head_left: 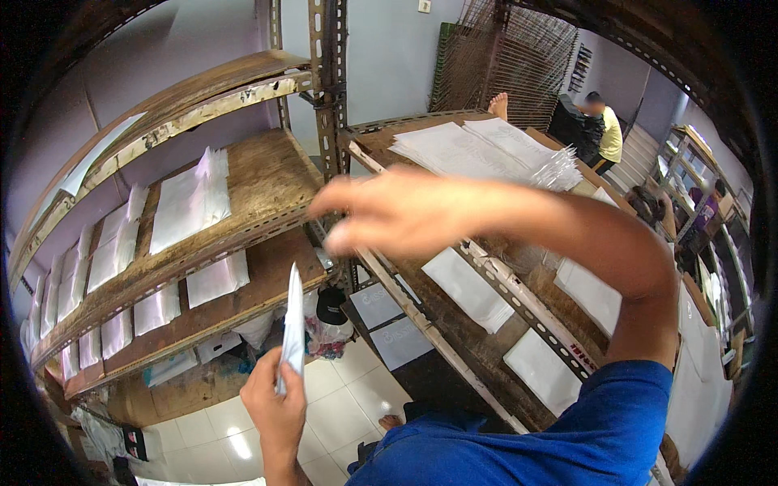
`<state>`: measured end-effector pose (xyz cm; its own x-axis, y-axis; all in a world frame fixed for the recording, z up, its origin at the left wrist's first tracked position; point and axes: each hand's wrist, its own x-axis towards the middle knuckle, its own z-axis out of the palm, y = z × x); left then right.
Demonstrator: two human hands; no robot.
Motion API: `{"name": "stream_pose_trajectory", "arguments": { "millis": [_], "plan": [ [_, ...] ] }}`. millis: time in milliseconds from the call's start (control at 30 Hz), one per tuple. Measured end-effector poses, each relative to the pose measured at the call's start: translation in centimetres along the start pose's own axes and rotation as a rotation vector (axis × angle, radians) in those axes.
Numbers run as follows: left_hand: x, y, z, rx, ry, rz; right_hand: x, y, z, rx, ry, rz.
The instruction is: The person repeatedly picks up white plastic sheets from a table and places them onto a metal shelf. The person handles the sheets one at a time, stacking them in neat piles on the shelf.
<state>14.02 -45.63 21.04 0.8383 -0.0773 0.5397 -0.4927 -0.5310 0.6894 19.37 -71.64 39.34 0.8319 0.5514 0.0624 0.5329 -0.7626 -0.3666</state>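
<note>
My left hand is closed around the lower end of a thin bundle of white sheets, held upright and seen almost edge-on. Whether the sheets are paper or plastic I cannot tell. My right hand is stretched to the left, level with the shelf post and above the bundle. Motion blurs it, but its thumb and fingers show apart with nothing visible between them. The right forearm crosses over a wooden table. Large white sheets lie in piles on that table, past my arm.
To the left, wooden shelves on perforated metal frames carry several piles of white sheets. A metal post stands between shelf and table. More piles lie on the table's lower level. A person in yellow stands far right; a bare foot shows beyond the table.
</note>
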Motion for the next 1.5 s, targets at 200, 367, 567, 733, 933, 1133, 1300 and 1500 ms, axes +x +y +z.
{"name": "stream_pose_trajectory", "arguments": {
  "millis": [200,367,567,733,933,1133,1300,1500],
  "plan": [
    [2.1,4.4,0.0,0.089,0.045,0.374,3.0,-4.8,4.4,0.084,-0.134,0.02],
    [1.1,5.4,-2.2,-0.127,-0.075,0.516,0.5,-0.9,-2.0,-0.074,0.239,-0.013],
    [-3.6,0.9,-3.0,-0.159,-0.102,0.155,-8.8,6.2,-10.1,0.223,0.69,0.549],
    [-6.4,-1.8,-2.3,-0.194,-0.164,0.003,-14.1,13.3,-8.9,0.136,0.782,0.753],
    [-8.1,-2.9,-2.8,-0.169,-0.207,-0.029,-16.6,19.0,-5.9,-0.365,0.703,0.799],
    [-9.7,-3.0,-3.8,-0.134,-0.226,-0.138,-16.2,17.6,-5.1,-0.624,0.553,0.907],
    [-11.2,-4.1,-4.4,-0.083,-0.181,-0.145,-15.1,16.0,-4.8,-0.663,0.478,1.015],
    [-13.0,-5.0,-7.5,-0.024,-0.145,-0.214,-18.8,25.9,-7.2,-0.79,0.243,0.657]
  ]
}}
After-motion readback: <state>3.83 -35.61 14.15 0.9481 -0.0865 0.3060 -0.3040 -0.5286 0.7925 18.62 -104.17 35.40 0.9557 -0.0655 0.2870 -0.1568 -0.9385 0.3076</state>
